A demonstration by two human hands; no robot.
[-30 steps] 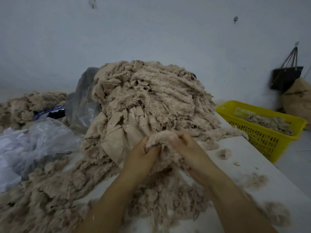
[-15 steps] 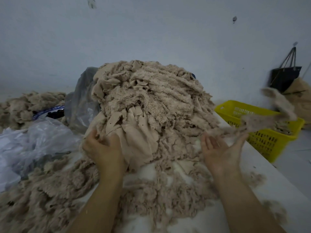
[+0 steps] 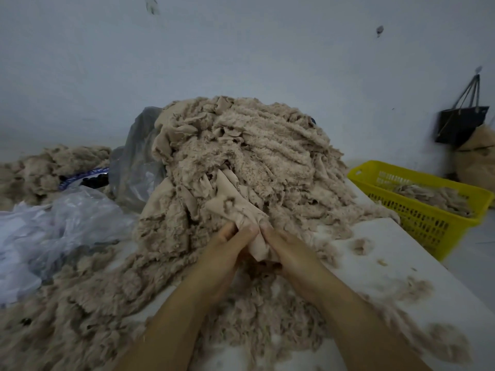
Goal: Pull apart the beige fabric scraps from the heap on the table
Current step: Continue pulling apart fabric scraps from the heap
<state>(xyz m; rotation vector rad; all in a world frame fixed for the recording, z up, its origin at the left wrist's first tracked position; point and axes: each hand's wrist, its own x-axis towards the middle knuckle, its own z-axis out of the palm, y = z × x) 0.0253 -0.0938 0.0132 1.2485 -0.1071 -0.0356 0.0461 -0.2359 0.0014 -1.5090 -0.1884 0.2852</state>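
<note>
Plastic sheeting (image 3: 67, 223) lies crumpled at your far left, beside the heap (image 3: 241, 162) of beige scraps piled mid-tabletop (image 3: 388, 263). Your left hand (image 3: 225, 253) and right hand (image 3: 289, 253) meet at the heap's near foot, the fingers of both curled and pinching one smooth scrap (image 3: 241, 212) between them. Pull hard and the tangled neighbours may slide down with it. On the right, the yellow basket (image 3: 428, 210) stands against the table's edge.

Two bare forearms reaching forward and converging, left hand (image 3: 227, 253) and right hand (image 3: 288, 251) close together side by side, backs up, fingers curled, thumbs nearly touching, both pinching fabric
</note>
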